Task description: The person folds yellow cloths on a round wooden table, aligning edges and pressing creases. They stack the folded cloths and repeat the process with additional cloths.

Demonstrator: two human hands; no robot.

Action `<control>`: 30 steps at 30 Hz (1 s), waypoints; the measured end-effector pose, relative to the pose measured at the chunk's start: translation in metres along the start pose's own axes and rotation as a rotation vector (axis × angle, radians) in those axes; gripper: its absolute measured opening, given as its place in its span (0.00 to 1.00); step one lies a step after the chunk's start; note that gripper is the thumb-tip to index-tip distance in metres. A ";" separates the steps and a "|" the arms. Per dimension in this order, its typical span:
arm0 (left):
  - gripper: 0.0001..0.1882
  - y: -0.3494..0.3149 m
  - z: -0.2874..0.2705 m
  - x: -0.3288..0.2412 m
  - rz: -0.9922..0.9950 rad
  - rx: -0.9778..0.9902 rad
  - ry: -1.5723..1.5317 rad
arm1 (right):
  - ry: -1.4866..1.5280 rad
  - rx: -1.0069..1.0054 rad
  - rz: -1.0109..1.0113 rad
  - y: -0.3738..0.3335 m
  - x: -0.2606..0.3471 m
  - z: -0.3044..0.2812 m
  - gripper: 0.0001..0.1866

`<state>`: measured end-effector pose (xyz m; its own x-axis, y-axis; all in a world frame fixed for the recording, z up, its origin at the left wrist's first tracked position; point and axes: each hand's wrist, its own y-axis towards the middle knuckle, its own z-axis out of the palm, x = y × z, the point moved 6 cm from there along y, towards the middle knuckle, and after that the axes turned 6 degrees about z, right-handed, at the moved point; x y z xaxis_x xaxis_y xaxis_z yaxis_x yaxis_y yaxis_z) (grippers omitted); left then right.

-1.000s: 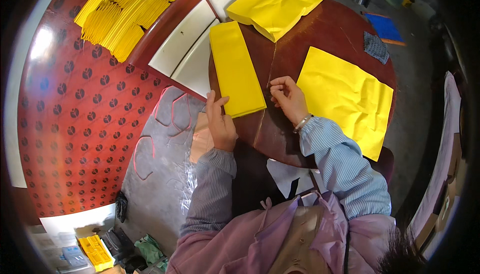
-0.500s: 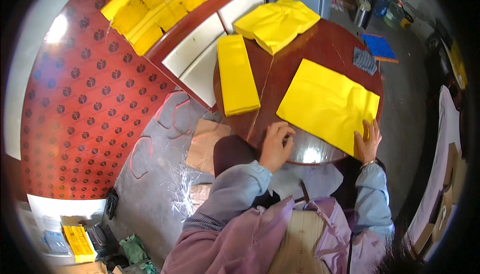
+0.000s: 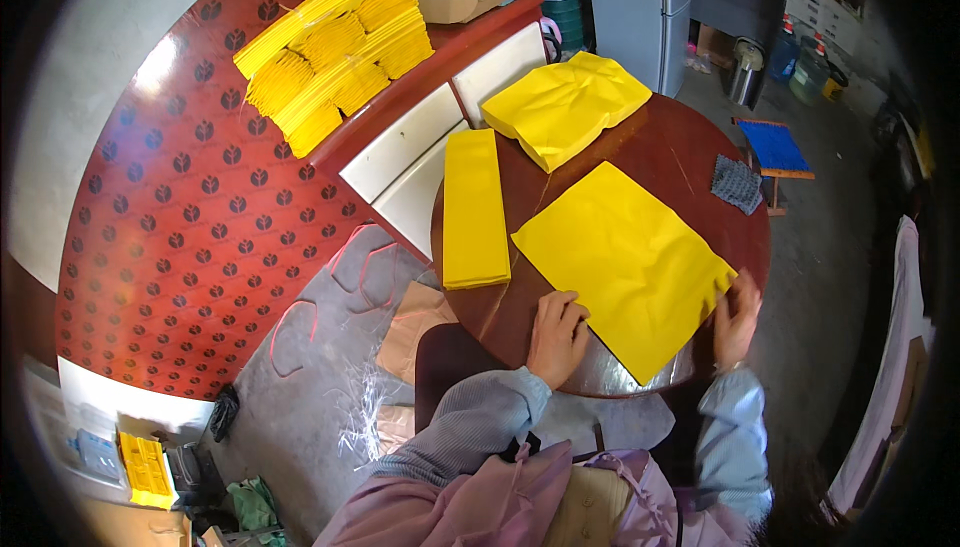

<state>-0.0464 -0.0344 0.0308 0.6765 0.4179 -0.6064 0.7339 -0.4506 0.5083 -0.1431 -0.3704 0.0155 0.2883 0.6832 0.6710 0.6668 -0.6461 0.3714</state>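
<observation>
A large yellow paper sheet (image 3: 625, 262) lies turned at an angle on the round dark red table (image 3: 690, 137), slightly creased. At its near left edge rests my left hand (image 3: 558, 337), fingers loosely bent and nothing in the grasp. By the sheet's right corner my right hand (image 3: 737, 322) has its thumb and fingers closed at the edge; part of the fingertips is hard to make out. Left of the sheet lies a long, narrow folded yellow stack (image 3: 476, 209). Farther back sits a wider, crumpled yellow paper pile (image 3: 570, 102).
A grey knitted cloth (image 3: 737, 184) lies near the table's right edge. Bundled yellow stacks (image 3: 335, 57) cover part of a red patterned surface (image 3: 180, 187) at left. A blue-topped stool (image 3: 773, 147) stands beyond the table. Cardboard (image 3: 415, 327) and pink cords (image 3: 295, 337) are on the floor.
The yellow sheet has turned clockwise, its near corner now pointing toward me. My right hand stays with its right corner. The view has tilted up, so the table sits lower.
</observation>
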 end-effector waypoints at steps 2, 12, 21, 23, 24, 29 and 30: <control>0.11 0.008 0.007 -0.006 0.021 0.012 0.019 | -0.105 -0.035 -0.082 0.061 -0.019 0.012 0.22; 0.36 0.044 0.067 0.007 0.087 0.249 0.145 | -0.760 0.119 0.012 0.195 -0.088 0.078 0.22; 0.35 0.040 0.071 0.009 0.174 0.232 0.157 | -0.642 0.032 -0.045 0.216 -0.070 0.058 0.17; 0.35 0.041 0.072 0.008 0.177 0.238 0.156 | -0.643 -0.031 -0.062 0.201 -0.053 0.045 0.20; 0.35 0.041 0.074 0.009 0.159 0.266 0.191 | -0.504 -0.035 -0.101 0.184 -0.043 0.036 0.20; 0.30 0.045 0.070 0.005 0.139 0.276 0.184 | 0.088 0.157 -0.158 0.048 0.011 -0.009 0.16; 0.29 0.045 0.066 0.001 0.153 0.268 0.163 | 0.171 0.218 -0.092 0.017 0.019 -0.013 0.13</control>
<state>-0.0170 -0.1059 0.0127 0.7943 0.4401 -0.4188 0.5957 -0.6997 0.3944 -0.1351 -0.3726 0.0431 0.1122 0.6559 0.7465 0.8222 -0.4831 0.3009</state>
